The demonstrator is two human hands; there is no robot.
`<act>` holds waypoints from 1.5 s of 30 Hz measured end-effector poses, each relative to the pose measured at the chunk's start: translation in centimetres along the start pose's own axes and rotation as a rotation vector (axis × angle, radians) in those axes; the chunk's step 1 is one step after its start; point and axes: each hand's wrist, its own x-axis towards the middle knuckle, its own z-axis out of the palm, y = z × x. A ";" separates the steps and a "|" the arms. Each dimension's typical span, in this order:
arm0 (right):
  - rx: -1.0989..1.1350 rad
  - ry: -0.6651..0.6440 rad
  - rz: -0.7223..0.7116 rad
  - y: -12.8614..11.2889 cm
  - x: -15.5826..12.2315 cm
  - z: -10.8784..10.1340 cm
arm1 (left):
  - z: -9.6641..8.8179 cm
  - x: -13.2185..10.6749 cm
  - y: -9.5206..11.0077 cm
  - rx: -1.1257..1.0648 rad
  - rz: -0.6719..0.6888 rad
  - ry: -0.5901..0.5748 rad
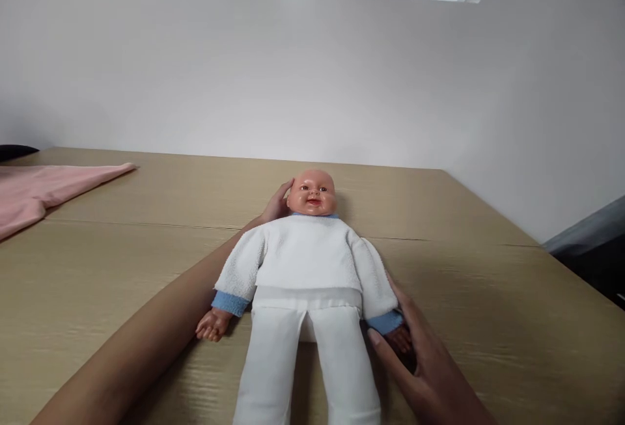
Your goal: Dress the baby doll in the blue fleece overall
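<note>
A baby doll (308, 256) lies face up on the table, its bald head toward the far side. It wears a white fleece top with blue cuffs and white trousers; its feet are out of view. My left hand (278, 205) reaches along the doll's side and cups its head, with most fingers hidden behind it. Around the doll's cuff and small hand on the right side curls my right hand (420, 347), thumb on the near side and fingers along the outer side.
Pale wood-look table (488, 295) with a seam running across it. Pink cloth garment (53, 187) lies at the left edge. A white partition (273, 73) rises behind the table, and a dark object (596, 262) stands beyond the right edge.
</note>
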 end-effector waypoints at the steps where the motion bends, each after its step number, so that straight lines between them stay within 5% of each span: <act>1: -0.007 -0.011 0.013 0.1 0.0 0.0 | -0.4 0.2 0.0 0.009 -0.018 0.016; 7: -0.036 -0.022 0.009 0.6 -0.3 0.1 | -1.0 0.9 -0.3 0.011 0.020 0.013; 16: -0.083 -0.029 -0.016 0.1 0.2 -0.3 | 1.7 -0.2 -0.7 0.031 0.128 -0.006; 27: -0.082 -0.023 -0.007 0.2 0.1 -0.1 | 0.4 0.6 -0.9 0.045 0.137 0.009; 45: -0.064 0.032 0.083 0.2 0.8 -0.1 | 1.2 0.5 -0.8 0.060 0.033 -0.034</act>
